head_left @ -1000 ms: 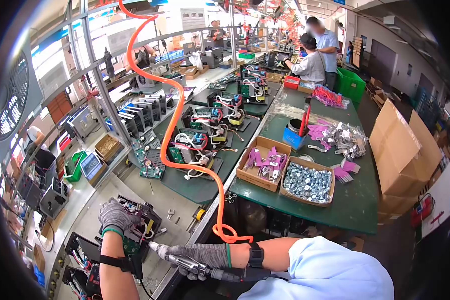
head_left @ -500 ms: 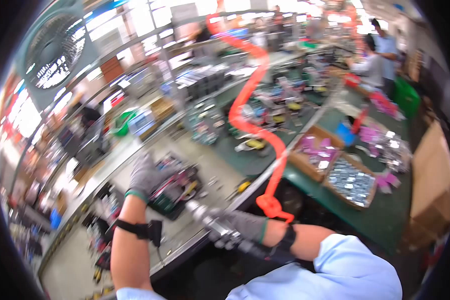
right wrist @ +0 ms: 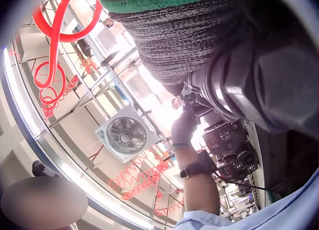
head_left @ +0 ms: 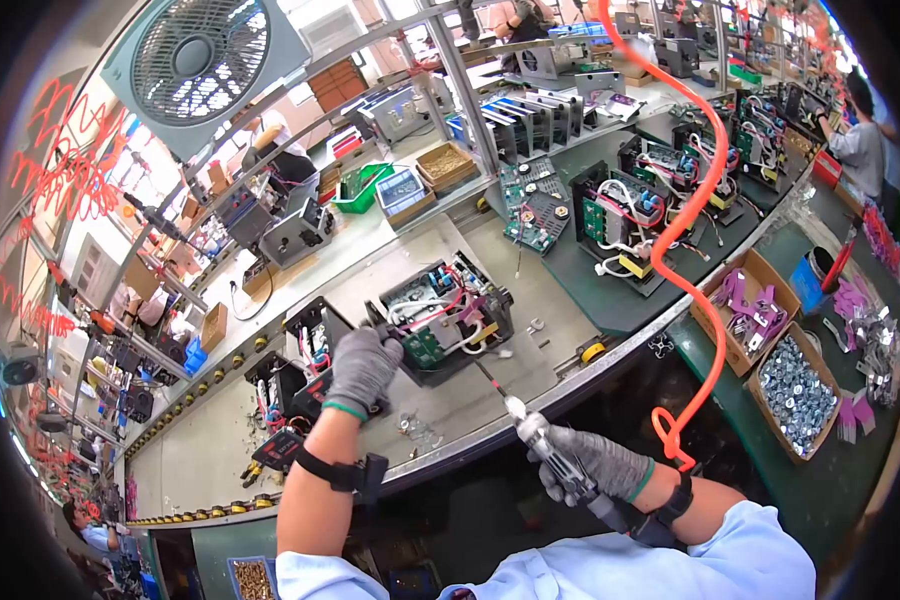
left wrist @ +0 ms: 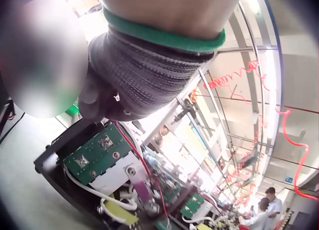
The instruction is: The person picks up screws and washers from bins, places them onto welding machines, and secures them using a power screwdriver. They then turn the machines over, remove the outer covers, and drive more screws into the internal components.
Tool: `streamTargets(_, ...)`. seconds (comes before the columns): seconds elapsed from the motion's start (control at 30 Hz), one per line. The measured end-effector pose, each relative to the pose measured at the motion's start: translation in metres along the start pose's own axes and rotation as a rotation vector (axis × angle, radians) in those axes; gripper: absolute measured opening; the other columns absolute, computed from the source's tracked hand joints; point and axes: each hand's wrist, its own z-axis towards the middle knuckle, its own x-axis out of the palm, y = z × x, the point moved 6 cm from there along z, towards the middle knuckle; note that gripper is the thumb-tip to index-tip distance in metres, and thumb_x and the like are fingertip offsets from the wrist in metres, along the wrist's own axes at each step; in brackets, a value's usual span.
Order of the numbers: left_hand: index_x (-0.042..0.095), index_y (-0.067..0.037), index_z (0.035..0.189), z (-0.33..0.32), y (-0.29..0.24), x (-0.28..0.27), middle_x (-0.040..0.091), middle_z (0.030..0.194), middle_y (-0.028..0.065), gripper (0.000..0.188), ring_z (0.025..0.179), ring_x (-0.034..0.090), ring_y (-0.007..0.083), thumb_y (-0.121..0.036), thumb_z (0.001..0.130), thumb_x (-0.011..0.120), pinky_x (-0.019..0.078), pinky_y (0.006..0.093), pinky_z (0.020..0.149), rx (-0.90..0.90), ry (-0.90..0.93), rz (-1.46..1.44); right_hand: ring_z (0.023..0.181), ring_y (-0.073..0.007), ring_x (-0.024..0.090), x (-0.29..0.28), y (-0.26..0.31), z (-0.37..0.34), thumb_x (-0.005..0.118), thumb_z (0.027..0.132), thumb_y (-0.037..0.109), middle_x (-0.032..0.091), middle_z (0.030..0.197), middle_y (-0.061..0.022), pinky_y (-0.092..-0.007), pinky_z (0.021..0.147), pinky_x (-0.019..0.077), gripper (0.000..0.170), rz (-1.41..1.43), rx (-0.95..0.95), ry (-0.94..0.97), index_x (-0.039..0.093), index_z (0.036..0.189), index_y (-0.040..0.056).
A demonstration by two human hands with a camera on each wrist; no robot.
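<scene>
Grey workbench; circuit unit against left hand; screwdriver in right hand

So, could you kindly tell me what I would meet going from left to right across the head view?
Box fan, left hand in a grey glove, open circuit-board unit, right hand gripping a power screwdriver, silver metal fasteners.
</scene>
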Motion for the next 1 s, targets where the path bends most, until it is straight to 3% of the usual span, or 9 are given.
streamTargets(0.13,0.063,-0.001,0.129,0.079,0.034,-0.007,0.07,0.116,0.0302,0.05,0.111,0.066,0.0473,-0.035,0.093,0.064,0.0525,0.0511,0.099,-0.085,-0.06,-0.084,0.064,-0.0188,0.071,-0.012,-0.015,-0.007,0.062,0.096,0.066,0.069,0.078,-0.0087,-0.0288,0.051,0.0592,0.062,-0.025,-0.013,-0.004,0.061,0.117,0.0075)
streamTargets(0.2,0.056,0.004,0.134,0.099,0.044,-0.021,0.067,0.123,0.0321,0.059,0.119,0.063,0.0476,-0.038,0.094,0.066,0.0512,0.0499,0.102,-0.146,0.0,-0.099,0.064,-0.0174,0.07,-0.013,-0.014,-0.005,0.062,0.097,0.064,0.068,0.078,-0.0081,-0.0267,0.052,0.0576,0.059,-0.085,-0.059,-0.041,0.06,0.117,0.0076)
streamTargets(0.23,0.057,0.007,0.131,0.099,0.048,-0.036,0.065,0.129,0.0324,0.062,0.124,0.061,0.0473,-0.042,0.095,0.067,0.0498,0.0483,0.105,-0.135,-0.003,-0.057,0.064,-0.0163,0.069,-0.01,-0.012,-0.007,0.062,0.097,0.063,0.068,0.079,-0.0078,-0.0257,0.052,0.0568,0.058,-0.089,-0.052,-0.035,0.06,0.116,0.0077)
streamTargets(0.4,0.071,-0.002,0.116,-0.001,0.071,-0.1,0.076,0.103,0.0231,0.064,0.1,0.073,0.037,-0.055,0.083,0.077,0.055,0.0462,0.092,-0.151,0.14,0.065,0.065,-0.015,0.069,-0.01,-0.008,-0.015,0.063,0.097,0.061,0.068,0.08,-0.0072,-0.0258,0.052,0.0565,0.057,-0.102,-0.039,-0.003,0.059,0.116,0.008)
streamTargets(0.6,0.074,-0.003,0.115,-0.058,0.128,-0.044,0.077,0.102,0.0195,0.072,0.098,0.074,0.0347,-0.061,0.073,0.084,0.0564,0.045,0.089,-0.149,0.25,0.068,0.067,-0.0148,0.069,-0.007,-0.008,-0.009,0.068,0.094,0.061,0.068,0.082,-0.007,-0.0255,0.056,0.0565,0.058,-0.206,-0.031,0.018,0.058,0.116,0.0078)
streamTargets(0.7,0.079,-0.006,0.096,-0.051,0.103,-0.047,0.075,0.078,0.0149,0.058,0.075,0.074,0.0284,-0.061,0.077,0.081,0.0569,0.0416,0.075,-0.191,0.192,0.013,0.067,-0.0156,0.069,0.006,-0.009,-0.012,0.07,0.093,0.059,0.068,0.082,-0.0073,-0.0266,0.056,0.057,0.059,-0.228,-0.069,-0.024,0.057,0.117,0.0066)
streamTargets(0.8,0.077,-0.001,0.089,-0.021,0.065,-0.031,0.072,0.08,0.0218,0.069,0.082,0.073,0.0367,-0.068,0.089,0.06,0.0541,0.0497,0.077,-0.267,0.18,-0.11,0.067,-0.016,0.07,0.019,-0.002,-0.007,0.071,0.092,0.056,0.068,0.083,-0.0079,-0.0275,0.057,0.0574,0.058,-0.261,-0.068,-0.04,0.057,0.118,0.0057)
streamTargets(0.87,0.076,0.001,0.086,0.006,0.051,-0.012,0.072,0.082,0.0251,0.069,0.086,0.072,0.0394,-0.064,0.094,0.058,0.0549,0.0494,0.079,-0.122,0.155,-0.254,0.068,-0.016,0.07,0.031,0.006,0.001,0.072,0.092,0.055,0.068,0.083,-0.0082,-0.0276,0.057,0.0576,0.058,-0.3,-0.081,-0.054,0.057,0.118,0.0055)
streamTargets(1.0,0.076,0.0,0.1,0.014,0.051,-0.082,0.074,0.093,0.0257,0.057,0.095,0.071,0.0421,-0.054,0.099,0.057,0.0543,0.0489,0.091,-0.021,0.07,0.014,0.068,-0.016,0.069,0.05,0.021,0.012,0.074,0.089,0.053,0.068,0.083,-0.0087,-0.0275,0.057,0.0578,0.058,-0.262,-0.167,-0.046,0.058,0.118,0.0047)
